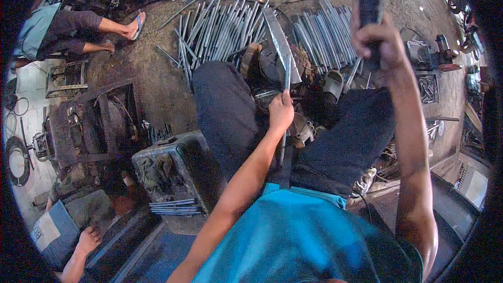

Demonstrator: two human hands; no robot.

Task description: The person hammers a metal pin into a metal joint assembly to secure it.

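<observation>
My left hand (282, 111) is closed around a thin metal rod (287, 76), held between my knees. The rod's upper end meets or overlaps a flat metal bar (277, 34) with a bright edge; whether they touch I cannot tell. High on the right, my right hand (381, 42) grips a dark, thick tool (370, 2), raised off the floor. Motion blurs that tool's head, so its kind is unclear. Beneath the flat bar sits a dark, bulky form, partly hidden. My sandalled foot (333, 86) rests to its right.
Two heaps of metal rods, one left (225, 31) and one right (325, 36), lie on the dirt floor ahead. Beside my left leg stands a black box (178, 165) with several rods on it. Another person's foot (133, 27) and another person's hand (90, 238) show at left.
</observation>
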